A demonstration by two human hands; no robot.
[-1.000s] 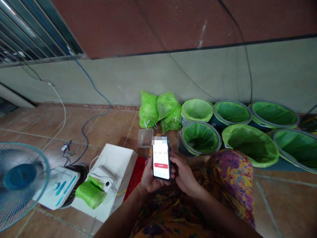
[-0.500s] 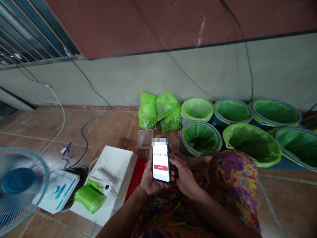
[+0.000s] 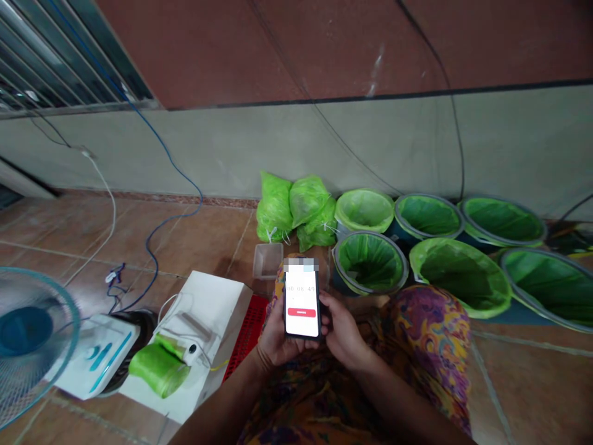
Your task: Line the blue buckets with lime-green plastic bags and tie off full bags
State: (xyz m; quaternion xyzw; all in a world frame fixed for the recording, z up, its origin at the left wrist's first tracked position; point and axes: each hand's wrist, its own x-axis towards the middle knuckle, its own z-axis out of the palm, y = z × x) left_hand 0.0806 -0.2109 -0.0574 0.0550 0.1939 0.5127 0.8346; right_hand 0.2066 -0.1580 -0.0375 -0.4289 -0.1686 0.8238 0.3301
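Observation:
A smartphone (image 3: 301, 300) is held upright over my lap, its lit screen facing me with a running time of 00 08 49 and a red button. My left hand (image 3: 277, 339) is closed around its left side and lower back. Against its right edge rests my right hand (image 3: 341, 329), fingers curled behind the phone and thumb along the side. Just beyond the phone a clear plastic tray (image 3: 267, 262) lies on the floor. Patterned cloth (image 3: 430, 334) covers my knees.
Several bins with green liners (image 3: 370, 262) stand along the wall at right. Tied green bags (image 3: 274, 207) sit beside them. At left are a fan (image 3: 28, 334), a white box (image 3: 222, 296) bearing a green roll (image 3: 160, 368), a red basket (image 3: 248, 327) and a blue cable (image 3: 155, 241).
The timer on the phone has gone from 00:08:48 to 00 08 49. My view has shifted slightly, so surrounding things sit a little further left. Both hands keep the phone in the same hold.

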